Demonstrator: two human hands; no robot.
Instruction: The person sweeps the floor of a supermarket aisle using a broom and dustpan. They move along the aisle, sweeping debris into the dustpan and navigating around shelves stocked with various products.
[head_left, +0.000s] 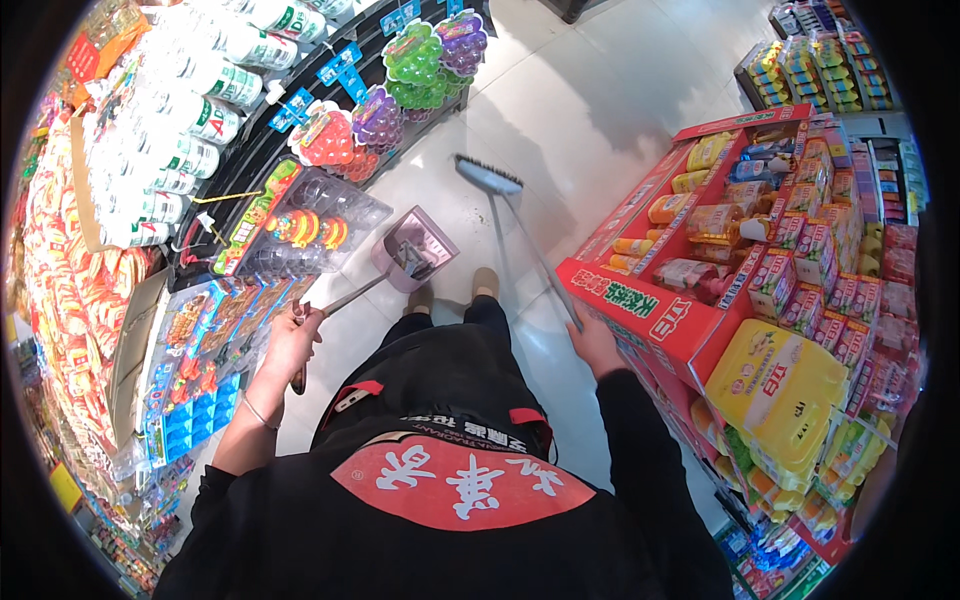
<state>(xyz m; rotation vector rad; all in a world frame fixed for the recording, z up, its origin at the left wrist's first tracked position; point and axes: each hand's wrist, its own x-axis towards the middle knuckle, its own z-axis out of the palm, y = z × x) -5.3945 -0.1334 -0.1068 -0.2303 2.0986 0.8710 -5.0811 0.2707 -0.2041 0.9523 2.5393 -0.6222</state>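
Observation:
My left hand (295, 341) grips the handle of a long-handled dustpan (381, 259). The pan is pale pink-purple, hangs or rests just ahead of my feet, and has some dark and whitish litter (411, 259) inside. In my right hand (596, 341) is the grey stick of a broom (491, 180). Its pale head with dark bristles is out ahead of me, to the right of the dustpan and apart from it. A small patch of debris (480, 219) lies on the tiled floor (540, 142) between broom head and dustpan.
To the left, a curved black shelf (247, 142) holds white bottles, with grape-shaped packs (412, 56) and a clear plastic display tray (322, 225) hanging at its edge. A red display bin (645, 307) of bottles and boxes stands close on my right. My shoes (486, 282) are below.

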